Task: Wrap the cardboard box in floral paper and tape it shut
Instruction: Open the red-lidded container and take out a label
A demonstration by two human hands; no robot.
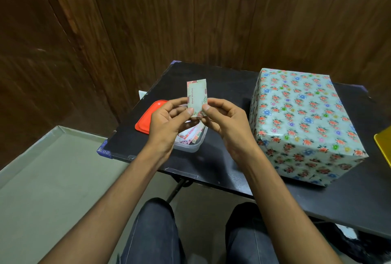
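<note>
The cardboard box (304,124) stands on the right part of the dark surface (228,164), near its right edge, and it is fully covered in floral paper with small red, blue and green flowers. Both hands are raised over the left part of the surface. The left hand (169,122) and the right hand (224,119) pinch together one small card (196,97) by its lower end, each with thumb and fingers curled on it. The card stands upright and carries the words "Best Wishes" with a flower border. Under the hands a clear plastic container (190,145) sits near the front left edge of the surface, with more printed cards inside. Just beside it, to the left, lies a red lid (148,117). A yellow object (384,145) shows at the far right edge.
</note>
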